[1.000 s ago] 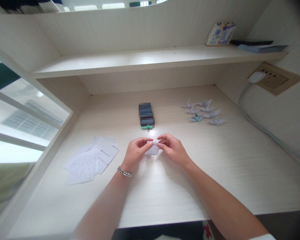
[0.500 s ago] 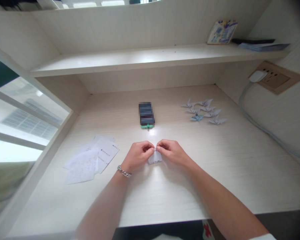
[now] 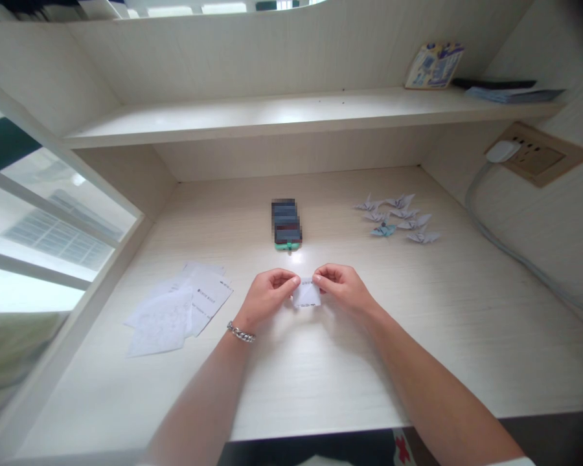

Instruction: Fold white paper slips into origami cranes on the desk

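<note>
A small white folded paper (image 3: 306,294) is held just above the desk (image 3: 418,336), pinched at its top corners by both hands. My left hand (image 3: 267,299), with a chain bracelet on the wrist, grips the paper's left corner. My right hand (image 3: 346,288) grips the right corner. The fingers of both hands are curled shut on the paper. Several finished paper cranes (image 3: 397,217) lie to the far right of the hands. A stack of white paper sheets (image 3: 179,312) lies to the left.
A phone in a green case (image 3: 286,224) lies just beyond the hands. A shelf (image 3: 272,120) runs above the desk, with a booklet (image 3: 434,65) on it. A wall socket (image 3: 534,155) with a plug and grey cable (image 3: 510,252) is at right. A window frame stands at left.
The hands had come together with the paper folded narrow between them; now they have drawn slightly apart and the paper shows wider and flatter.
</note>
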### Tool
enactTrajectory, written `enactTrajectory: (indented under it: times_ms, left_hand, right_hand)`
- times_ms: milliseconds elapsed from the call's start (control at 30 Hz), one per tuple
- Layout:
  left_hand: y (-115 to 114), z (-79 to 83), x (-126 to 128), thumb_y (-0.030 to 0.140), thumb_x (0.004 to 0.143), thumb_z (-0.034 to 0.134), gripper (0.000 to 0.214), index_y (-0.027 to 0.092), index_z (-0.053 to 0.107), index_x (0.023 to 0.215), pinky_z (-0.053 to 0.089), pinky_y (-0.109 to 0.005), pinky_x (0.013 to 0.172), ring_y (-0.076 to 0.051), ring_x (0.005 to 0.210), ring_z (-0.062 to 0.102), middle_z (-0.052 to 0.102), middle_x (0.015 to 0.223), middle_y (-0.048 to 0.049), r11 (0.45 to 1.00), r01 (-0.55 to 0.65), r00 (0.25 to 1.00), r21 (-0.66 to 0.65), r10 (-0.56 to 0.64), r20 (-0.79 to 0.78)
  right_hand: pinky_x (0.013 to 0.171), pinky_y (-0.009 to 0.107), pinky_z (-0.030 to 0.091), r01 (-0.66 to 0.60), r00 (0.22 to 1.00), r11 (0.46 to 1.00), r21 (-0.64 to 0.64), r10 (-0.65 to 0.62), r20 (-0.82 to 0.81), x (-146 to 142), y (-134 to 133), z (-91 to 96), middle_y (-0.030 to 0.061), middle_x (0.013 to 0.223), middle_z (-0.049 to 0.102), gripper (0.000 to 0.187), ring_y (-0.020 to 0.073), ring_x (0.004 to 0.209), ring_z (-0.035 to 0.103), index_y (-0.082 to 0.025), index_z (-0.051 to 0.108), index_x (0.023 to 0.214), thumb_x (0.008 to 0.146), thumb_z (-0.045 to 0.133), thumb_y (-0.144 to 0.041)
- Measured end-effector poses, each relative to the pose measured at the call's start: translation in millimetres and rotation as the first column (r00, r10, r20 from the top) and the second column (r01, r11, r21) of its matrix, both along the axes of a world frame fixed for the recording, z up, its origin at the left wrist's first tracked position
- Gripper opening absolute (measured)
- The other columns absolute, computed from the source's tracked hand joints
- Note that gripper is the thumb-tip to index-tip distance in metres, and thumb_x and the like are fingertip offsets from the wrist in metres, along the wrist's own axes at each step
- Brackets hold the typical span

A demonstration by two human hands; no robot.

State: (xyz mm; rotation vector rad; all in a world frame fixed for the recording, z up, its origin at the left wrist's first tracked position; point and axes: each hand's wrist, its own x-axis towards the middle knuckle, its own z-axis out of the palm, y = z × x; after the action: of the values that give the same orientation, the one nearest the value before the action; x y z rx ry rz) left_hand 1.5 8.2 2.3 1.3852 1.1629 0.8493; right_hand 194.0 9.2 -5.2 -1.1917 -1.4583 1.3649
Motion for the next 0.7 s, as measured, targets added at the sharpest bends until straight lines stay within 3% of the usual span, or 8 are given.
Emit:
enactTrajectory:
  times_ms: [167, 267, 367, 500, 600, 700]
  left_hand:
    - [-6.3, -1.6, 7.0, 0.034, 0.079, 0.053, 0.023, 0.014, 0.064, 0.079, 0.042, -0.022, 0.056, -0.013, 0.064, 0.055, 0.063, 0.073, -0.0046, 0.995, 0.053, 0.992, 0.088, -0.043, -0.121]
    - [-6.7, 0.6, 4.7, 0.033, 0.080, 0.053, 0.021, 0.015, 0.063, 0.078, 0.041, -0.021, 0.054, -0.012, 0.062, 0.054, 0.062, 0.070, -0.0030, 0.991, 0.072, 0.987, 0.114, -0.054, -0.154]
    - [-3.0, 1.8, -0.5, 0.034, 0.078, 0.054, 0.022, 0.014, 0.063, 0.076, 0.040, -0.021, 0.053, -0.012, 0.061, 0.054, 0.062, 0.069, -0.0028, 0.992, 0.011, 0.987, 0.123, 0.009, -0.162]
    - [2.8, 1.6, -5.3, 0.035, 0.075, 0.059, 0.023, 0.013, 0.064, 0.075, 0.043, -0.021, 0.056, -0.012, 0.062, 0.055, 0.063, 0.070, -0.0036, 0.981, -0.156, 0.981, 0.119, 0.168, -0.094]
    - [3.1, 1.0, -3.0, 0.035, 0.075, 0.059, 0.023, 0.013, 0.064, 0.076, 0.044, -0.021, 0.056, -0.012, 0.062, 0.056, 0.063, 0.069, -0.0034, 0.981, -0.180, 0.983, 0.070, 0.182, -0.023]
    - [1.3, 0.3, -0.1, 0.034, 0.075, 0.058, 0.021, 0.013, 0.063, 0.073, 0.044, -0.021, 0.055, -0.012, 0.061, 0.056, 0.062, 0.067, -0.0028, 0.989, -0.138, 0.990, 0.049, 0.139, -0.013]
  right_hand:
    - [0.056, 0.023, 0.038, -0.100, 0.967, 0.988, 0.116, 0.069, 0.245, -4.2, -5.8, 6.3, 0.0005, 0.067, 0.060, 0.013, 0.0125, 0.061, 0.052, -0.016, 0.063, 0.074, 0.075, 0.053, -0.023]
    - [0.054, 0.023, 0.037, -0.117, 0.952, 0.986, 0.117, 0.077, 0.297, -2.2, -5.8, 8.6, -0.0002, 0.062, 0.060, 0.013, 0.0120, 0.058, 0.052, -0.016, 0.064, 0.070, 0.074, 0.052, -0.020]
    - [0.056, 0.024, 0.041, -0.079, 0.977, 0.997, 0.015, 0.074, 0.198, 3.3, -1.6, 6.2, 0.0006, 0.061, 0.061, 0.013, 0.0129, 0.058, 0.054, -0.016, 0.064, 0.068, 0.072, 0.052, -0.020]
    - [0.059, 0.026, 0.045, 0.037, 0.999, 0.997, -0.063, -0.035, 0.038, 6.0, 3.9, 0.1, 0.0027, 0.064, 0.062, 0.013, 0.0145, 0.060, 0.057, -0.015, 0.063, 0.070, 0.072, 0.055, -0.026]
    - [0.061, 0.027, 0.046, -0.006, 0.998, 0.998, -0.063, 0.003, -0.056, -1.1, 3.7, -3.4, 0.0043, 0.074, 0.063, 0.020, 0.0153, 0.067, 0.058, -0.015, 0.063, 0.081, 0.075, 0.057, -0.033]
    - [0.059, 0.026, 0.044, -0.028, 0.997, 0.999, -0.045, 0.024, -0.078, -8.6, 1.2, -5.0, 0.0021, 0.071, 0.060, 0.020, 0.0138, 0.064, 0.055, -0.015, 0.060, 0.082, 0.077, 0.055, -0.034]
